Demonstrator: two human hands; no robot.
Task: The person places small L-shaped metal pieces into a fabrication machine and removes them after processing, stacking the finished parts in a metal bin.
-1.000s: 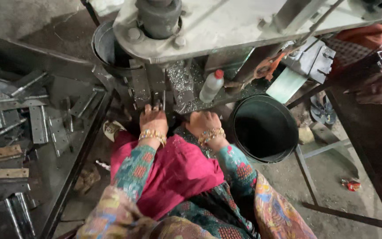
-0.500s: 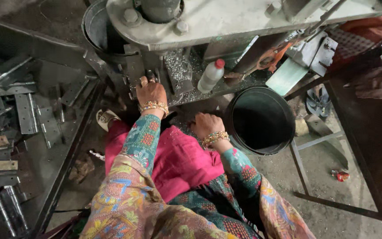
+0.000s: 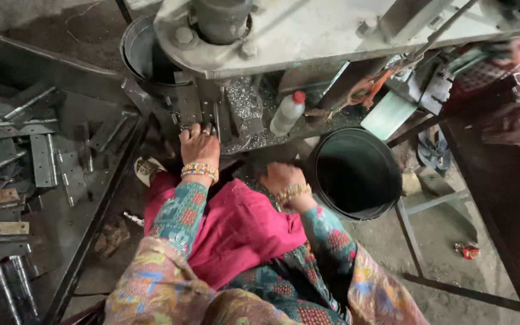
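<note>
Metal piece (image 3: 195,127) sits under the left hand's (image 3: 199,146) fingertips at the press (image 3: 308,36), arm stretched forward. The right hand (image 3: 281,178), blurred, curls loosely nearer the lap, just left of the black bucket (image 3: 356,174); its grip is unclear.

Both arms stretched forward, hands apart.
Left hand (image 3: 199,144) higher, fingers curled, palm down; right hand (image 3: 281,177) lower, blurred, loosely closed. Bangles on both wrists, patterned sleeves.
</note>
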